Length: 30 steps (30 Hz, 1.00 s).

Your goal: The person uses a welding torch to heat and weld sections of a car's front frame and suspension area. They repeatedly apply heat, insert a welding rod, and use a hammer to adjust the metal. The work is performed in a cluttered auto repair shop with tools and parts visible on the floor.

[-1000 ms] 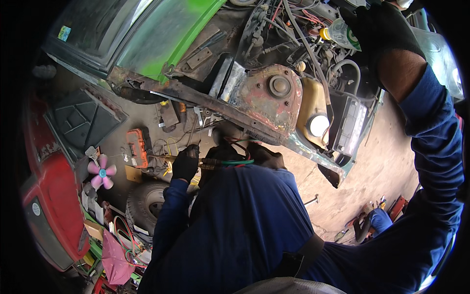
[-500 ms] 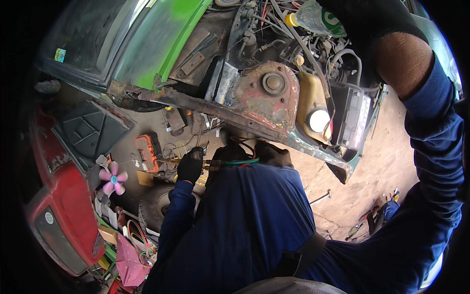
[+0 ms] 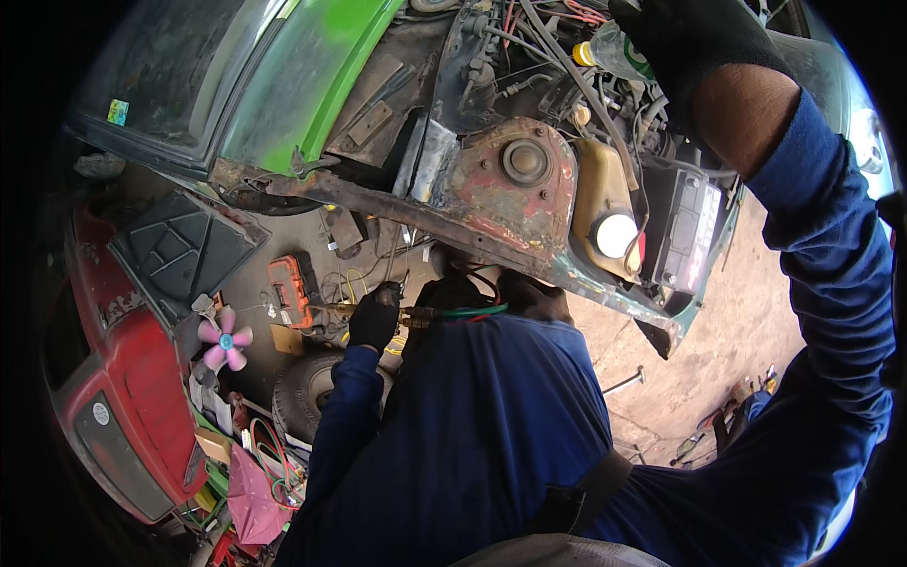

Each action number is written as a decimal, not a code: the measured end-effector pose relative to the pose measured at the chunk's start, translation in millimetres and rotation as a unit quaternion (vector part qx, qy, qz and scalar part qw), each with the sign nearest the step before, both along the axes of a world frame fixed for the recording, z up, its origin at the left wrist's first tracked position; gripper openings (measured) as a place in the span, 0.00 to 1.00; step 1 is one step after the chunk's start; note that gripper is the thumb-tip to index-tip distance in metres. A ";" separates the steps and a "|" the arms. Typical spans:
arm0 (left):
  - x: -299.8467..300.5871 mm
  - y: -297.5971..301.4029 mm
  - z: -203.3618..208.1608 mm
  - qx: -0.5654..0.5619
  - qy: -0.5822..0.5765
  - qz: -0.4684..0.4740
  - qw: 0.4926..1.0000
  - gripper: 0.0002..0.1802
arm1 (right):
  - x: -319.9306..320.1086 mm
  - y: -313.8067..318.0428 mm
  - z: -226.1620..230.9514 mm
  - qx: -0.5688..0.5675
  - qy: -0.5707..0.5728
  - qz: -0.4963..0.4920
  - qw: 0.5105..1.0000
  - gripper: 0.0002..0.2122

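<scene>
My left hand, in a black glove, is closed around a brass gas torch low in front of my body. Green and red hoses run from its fittings toward my waist. At the upper right, my raised right hand, also in a dark glove, is over the engine bay. Its fingers are largely hidden or cut off by the top edge. A clear plastic bottle with a yellow cap lies beside that hand and is partly covered by it. Whether the hand grips the bottle cannot be made out.
Ahead are a rusty strut tower, a coolant tank with a white cap and a car battery. On the left stand an orange case, a pink fan, a tire and a red car body.
My right hand and forearm have shifted left. The bottle shows slightly lower and farther right against the engine. My left hand keeps its hold on the torch.
</scene>
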<state>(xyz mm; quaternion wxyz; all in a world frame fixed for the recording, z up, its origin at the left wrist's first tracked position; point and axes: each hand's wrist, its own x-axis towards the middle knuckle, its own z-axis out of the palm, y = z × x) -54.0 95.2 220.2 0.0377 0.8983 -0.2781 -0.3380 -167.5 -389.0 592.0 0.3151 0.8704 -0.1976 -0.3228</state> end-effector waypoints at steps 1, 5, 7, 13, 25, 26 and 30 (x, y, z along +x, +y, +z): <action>-0.7 -0.8 -0.9 0.005 -0.004 -0.001 1.000 0.21 | -0.7 1.3 2.4 -0.008 -0.011 0.018 1.000 0.12; 0.8 -2.1 -4.3 -0.052 -0.031 -0.082 0.995 0.20 | -8.5 23.1 9.7 -0.027 -0.006 0.100 0.995 0.12; 3.8 -1.7 -8.3 -0.070 -0.005 -0.069 0.995 0.24 | -0.5 31.6 11.4 -0.047 0.008 0.075 0.996 0.13; 12.3 9.1 -29.0 -0.075 -0.028 -0.095 0.992 0.22 | 18.0 20.1 1.0 -0.069 0.055 0.044 0.995 0.21; 39.2 31.6 -49.1 -0.063 0.032 -0.022 0.997 0.25 | 20.7 29.2 -11.9 -0.141 -0.001 0.117 0.983 0.34; 42.6 33.6 -51.7 -0.063 0.034 -0.025 0.997 0.25 | 22.7 32.7 -9.8 -0.137 -0.002 0.116 0.984 0.33; 57.3 45.0 -59.4 -0.110 0.038 -0.055 0.992 0.25 | 27.2 45.5 -5.0 -0.124 -0.014 0.109 0.986 0.32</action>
